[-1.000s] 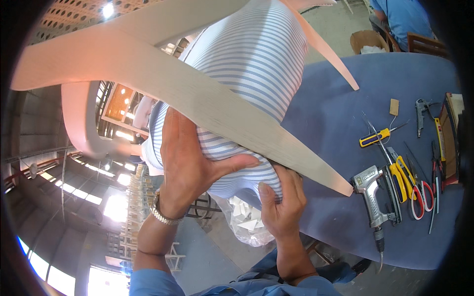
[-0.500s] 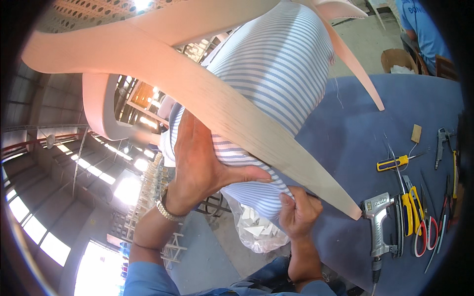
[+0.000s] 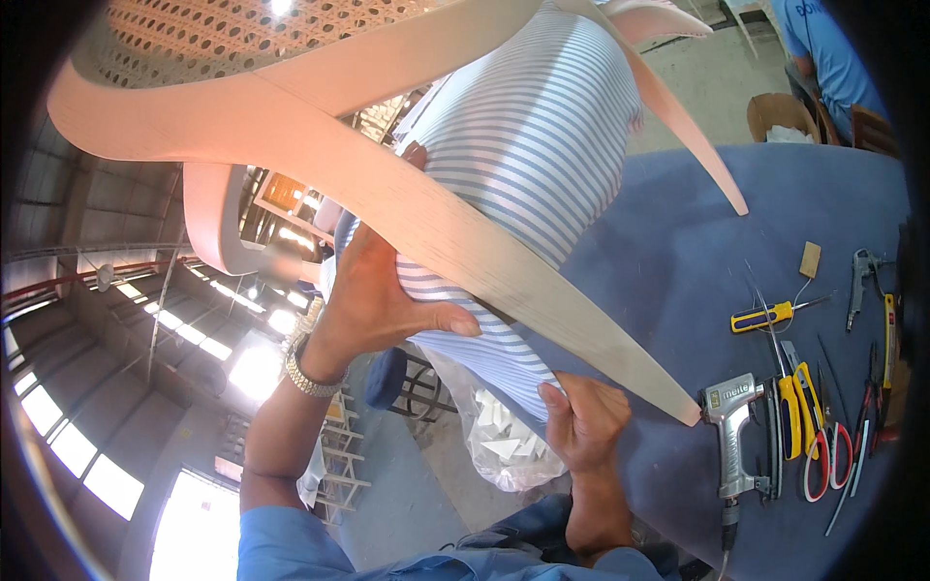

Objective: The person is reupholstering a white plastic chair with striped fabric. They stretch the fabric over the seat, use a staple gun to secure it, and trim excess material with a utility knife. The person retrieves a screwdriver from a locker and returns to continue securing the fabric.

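A pale wooden chair frame (image 3: 291, 131) lies tipped over, with a blue-and-white striped seat cover (image 3: 528, 126) on its seat. My left hand (image 3: 373, 300) lies spread against the striped fabric beside a wooden leg, thumb stretched along the cloth. Its fingers pass behind the leg, which partly hides them; fingertips show beyond it. My right hand (image 3: 586, 416) is closed, pinching the loose edge of the striped fabric between thumb and curled fingers. The cloth stretches between both hands.
The blue-covered table (image 3: 668, 271) bears a staple gun (image 3: 741, 436), yellow-handled screwdriver (image 3: 765, 318), yellow cutters (image 3: 799, 407), red-handled scissors (image 3: 828, 460) and an air blow gun (image 3: 860, 286). A plastic bag of white scraps (image 3: 504, 445) hangs below. A person in blue (image 3: 833, 58) sits far right.
My left hand has shifted slightly left, its thumb sliding back along the cloth. The fabric between my hands looks flatter and tauter. My right hand keeps its pinch.
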Motion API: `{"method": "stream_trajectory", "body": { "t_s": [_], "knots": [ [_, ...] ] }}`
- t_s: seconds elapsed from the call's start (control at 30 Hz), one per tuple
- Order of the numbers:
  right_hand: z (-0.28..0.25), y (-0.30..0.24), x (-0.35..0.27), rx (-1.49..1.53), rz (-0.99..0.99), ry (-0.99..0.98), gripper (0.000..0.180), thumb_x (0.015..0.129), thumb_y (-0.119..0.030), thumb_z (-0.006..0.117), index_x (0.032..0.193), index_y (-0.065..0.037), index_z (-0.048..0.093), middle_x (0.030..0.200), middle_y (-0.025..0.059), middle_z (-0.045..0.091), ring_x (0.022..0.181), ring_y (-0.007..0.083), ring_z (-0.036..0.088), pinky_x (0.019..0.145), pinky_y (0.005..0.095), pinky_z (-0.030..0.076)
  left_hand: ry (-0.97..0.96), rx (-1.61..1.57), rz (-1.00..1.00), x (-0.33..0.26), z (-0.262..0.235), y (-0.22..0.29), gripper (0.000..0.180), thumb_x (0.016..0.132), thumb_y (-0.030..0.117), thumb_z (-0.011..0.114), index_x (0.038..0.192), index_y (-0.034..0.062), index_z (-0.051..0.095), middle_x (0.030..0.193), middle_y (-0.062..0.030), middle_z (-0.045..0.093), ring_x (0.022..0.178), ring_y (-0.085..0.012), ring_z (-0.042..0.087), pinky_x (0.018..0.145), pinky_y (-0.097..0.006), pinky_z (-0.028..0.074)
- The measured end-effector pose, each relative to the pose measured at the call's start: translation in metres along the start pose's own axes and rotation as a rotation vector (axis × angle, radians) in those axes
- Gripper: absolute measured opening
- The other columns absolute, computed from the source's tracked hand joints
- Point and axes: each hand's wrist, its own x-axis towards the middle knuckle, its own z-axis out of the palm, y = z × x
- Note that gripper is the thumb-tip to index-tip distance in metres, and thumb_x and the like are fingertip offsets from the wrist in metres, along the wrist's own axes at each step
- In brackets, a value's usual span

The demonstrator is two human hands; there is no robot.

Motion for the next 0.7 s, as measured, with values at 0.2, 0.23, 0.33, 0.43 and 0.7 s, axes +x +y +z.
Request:
{"method": "stream_trajectory", "body": {
  "t_s": [0.2, 0.23, 0.33, 0.43, 0.7],
  "knots": [
    [0.020, 0.010, -0.012, 0.101, 0.189, 0.073, 0.019, 0.098, -0.017, 0.071, 0.091, 0.001, 0.072, 0.063, 0.0110, 0.063, 0.050, 0.0236, 0.061, 0.051, 0.0329, 0.045, 0.084, 0.029, -0.220, -0.006, 0.014, 0.021, 0.105, 0.058, 0.058, 0.096, 0.135, -0.0012, 0.058, 0.142, -0.0240, 0.054, 0.128, -0.0389, 0.056, 0.108, -0.048, 0.044],
    [0.021, 0.010, -0.013, 0.103, 0.216, 0.065, 0.020, 0.098, -0.017, 0.070, 0.091, 0.001, 0.072, 0.063, 0.0113, 0.063, 0.051, 0.0233, 0.061, 0.052, 0.0327, 0.045, 0.093, 0.026, -0.206, -0.008, 0.017, 0.022, 0.105, 0.058, 0.058, 0.096, 0.136, -0.0012, 0.058, 0.137, -0.0231, 0.058, 0.123, -0.0384, 0.058, 0.106, -0.048, 0.046],
    [0.018, 0.008, -0.015, 0.072, 0.263, 0.059, 0.022, 0.100, -0.018, 0.067, 0.092, 0.001, 0.072, 0.063, 0.0115, 0.063, 0.051, 0.0215, 0.061, 0.052, 0.0320, 0.045, 0.260, 0.264, -0.064, -0.014, 0.030, 0.021, 0.114, 0.055, 0.062, 0.095, 0.139, -0.0034, 0.053, 0.129, -0.0225, 0.058, 0.118, -0.0384, 0.059, 0.101, -0.049, 0.047],
    [0.016, 0.007, -0.014, 0.019, 0.273, 0.058, 0.023, 0.102, -0.019, 0.065, 0.092, 0.001, 0.072, 0.063, 0.0109, 0.063, 0.052, 0.0190, 0.061, 0.052, 0.0310, 0.045, 0.356, 0.434, -0.077, -0.019, 0.044, 0.021, 0.135, 0.054, 0.076, 0.087, 0.148, -0.0089, 0.039, 0.146, -0.0298, 0.048, 0.135, -0.0482, 0.046, 0.110, -0.057, 0.038],
    [0.022, 0.005, -0.012, 0.036, 0.268, 0.166, 0.027, 0.102, -0.022, 0.067, 0.088, 0.002, 0.071, 0.063, 0.0082, 0.062, 0.055, 0.0117, 0.057, 0.053, 0.0288, 0.044, 0.423, 0.528, -0.035, -0.043, 0.061, 0.020, 0.152, 0.056, 0.084, 0.080, 0.159, -0.0096, 0.018, 0.165, -0.0317, 0.022, 0.152, -0.0538, 0.019, 0.119, -0.067, 0.019]
  ]
}}
